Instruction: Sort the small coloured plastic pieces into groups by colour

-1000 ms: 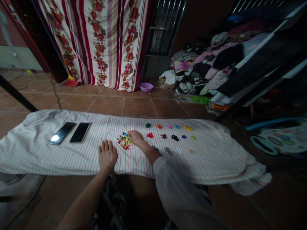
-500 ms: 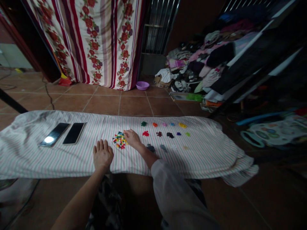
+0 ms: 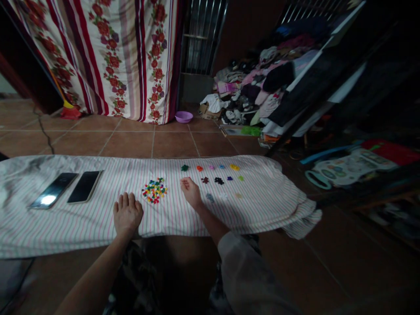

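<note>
My left hand (image 3: 127,213) lies flat on the striped cloth (image 3: 98,218), fingers spread, left of a mixed pile of small coloured pieces (image 3: 155,190). To the right of that pile, my right hand (image 3: 190,191) hovers with its fingers pinched together; what they hold is too small to make out. It hides most of the red group. Around and beyond it lie small groups sorted by colour: dark green (image 3: 184,168), orange (image 3: 199,168), yellow (image 3: 234,167), brown (image 3: 204,180), black (image 3: 219,180), grey (image 3: 210,197) and several others.
Two phones (image 3: 54,190) (image 3: 84,187) lie on the cloth at the left. Past the far edge are a purple basin (image 3: 183,117), a floral curtain (image 3: 127,57) and a heap of clothes (image 3: 249,87) on the tiled floor.
My right hand has moved from the mixed pile rightward to the sorted groups, its fingers still pinched. My left hand stays flat on the cloth. The whole view has shifted.
</note>
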A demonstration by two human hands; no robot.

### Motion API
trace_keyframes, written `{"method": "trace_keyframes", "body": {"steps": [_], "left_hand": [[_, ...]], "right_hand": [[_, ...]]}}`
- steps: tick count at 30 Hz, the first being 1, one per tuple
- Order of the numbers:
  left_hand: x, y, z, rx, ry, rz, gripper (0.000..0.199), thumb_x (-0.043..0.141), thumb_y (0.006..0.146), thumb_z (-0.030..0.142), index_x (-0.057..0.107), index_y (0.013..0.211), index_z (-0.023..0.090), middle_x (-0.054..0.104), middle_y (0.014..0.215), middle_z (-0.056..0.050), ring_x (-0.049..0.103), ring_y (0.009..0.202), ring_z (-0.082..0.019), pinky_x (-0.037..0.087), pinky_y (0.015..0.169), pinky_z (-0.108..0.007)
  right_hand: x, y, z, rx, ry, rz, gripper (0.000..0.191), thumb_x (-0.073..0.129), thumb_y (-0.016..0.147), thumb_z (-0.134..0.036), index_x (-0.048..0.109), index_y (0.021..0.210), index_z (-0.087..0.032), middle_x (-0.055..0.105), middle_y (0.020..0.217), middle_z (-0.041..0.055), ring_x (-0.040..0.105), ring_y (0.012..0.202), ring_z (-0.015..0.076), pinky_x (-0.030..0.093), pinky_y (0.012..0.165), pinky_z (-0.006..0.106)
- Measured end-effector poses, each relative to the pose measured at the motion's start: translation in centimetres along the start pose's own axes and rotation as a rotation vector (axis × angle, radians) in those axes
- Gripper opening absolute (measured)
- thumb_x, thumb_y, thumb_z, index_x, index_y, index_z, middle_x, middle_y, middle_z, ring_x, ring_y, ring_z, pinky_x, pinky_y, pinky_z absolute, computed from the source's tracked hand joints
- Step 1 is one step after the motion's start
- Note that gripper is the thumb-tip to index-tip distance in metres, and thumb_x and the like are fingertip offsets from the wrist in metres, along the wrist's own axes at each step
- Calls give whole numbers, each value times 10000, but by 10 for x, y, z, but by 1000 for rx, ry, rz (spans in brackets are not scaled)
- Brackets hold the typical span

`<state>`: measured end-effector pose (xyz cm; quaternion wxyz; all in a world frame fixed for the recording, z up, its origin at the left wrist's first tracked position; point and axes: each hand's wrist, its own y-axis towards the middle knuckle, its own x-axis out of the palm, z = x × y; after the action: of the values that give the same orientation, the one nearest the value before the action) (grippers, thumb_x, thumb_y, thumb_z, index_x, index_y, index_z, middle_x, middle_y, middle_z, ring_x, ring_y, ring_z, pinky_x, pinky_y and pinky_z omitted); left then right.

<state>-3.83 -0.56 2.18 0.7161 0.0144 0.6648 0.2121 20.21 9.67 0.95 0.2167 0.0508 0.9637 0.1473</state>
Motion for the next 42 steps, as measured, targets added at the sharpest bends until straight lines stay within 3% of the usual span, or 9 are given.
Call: {"method": "trace_keyframes", "body": {"steps": [6, 11, 16, 20, 31, 42], "left_hand": [[-7, -1, 2, -2, 4, -33, 567, 252, 939, 283, 531, 1363, 29, 520, 1441, -231, 432, 1386, -350, 331, 1130, -512], [-9, -2, 2, 13, -6, -39, 564, 253, 936, 278, 529, 1355, 20, 519, 1428, -251, 433, 1377, -357, 342, 1112, -524], [-8, -2, 2, -9, -17, -26, 560, 273, 926, 284, 522, 1369, 50, 520, 1439, -224, 417, 1395, -335, 312, 1141, -509], [-7, -1, 2, -12, -18, -40, 568, 261, 927, 292, 525, 1364, 43, 517, 1440, -228, 424, 1389, -337, 318, 1139, -511], [-8, -1, 3, -12, 5, -57, 580, 244, 928, 293, 519, 1371, 38, 506, 1454, -226, 423, 1389, -338, 319, 1142, -517], [-9, -1, 3, -9, 1, -45, 574, 229, 937, 291, 525, 1358, 36, 515, 1442, -226, 432, 1381, -345, 335, 1132, -517]], "right_hand": [[-89, -15, 40, 74, -40, 248, 263, 539, 811, -422, 643, 953, -226, 714, 889, 48, 684, 792, 192, 564, 763, 334], [-167, -28, 72, 124, -267, 432, 354, 498, 749, -442, 683, 906, -184, 682, 823, 79, 621, 745, 204, 537, 760, 355], [-211, -40, 91, 201, -429, 456, 393, 469, 734, -465, 717, 833, -177, 684, 789, 97, 595, 800, 237, 497, 837, 395], [-221, -43, 97, 261, -435, 375, 393, 483, 743, -464, 736, 823, -175, 699, 774, 89, 603, 774, 233, 498, 812, 381], [-218, -42, 107, 302, -507, 372, 367, 437, 785, -276, 761, 922, -171, 734, 966, 118, 640, 966, 243, 506, 935, 389], [-219, -48, 110, 274, -495, 349, 412, 445, 743, -250, 727, 1028, -156, 709, 1058, 130, 614, 1016, 249, 493, 964, 408]]}}
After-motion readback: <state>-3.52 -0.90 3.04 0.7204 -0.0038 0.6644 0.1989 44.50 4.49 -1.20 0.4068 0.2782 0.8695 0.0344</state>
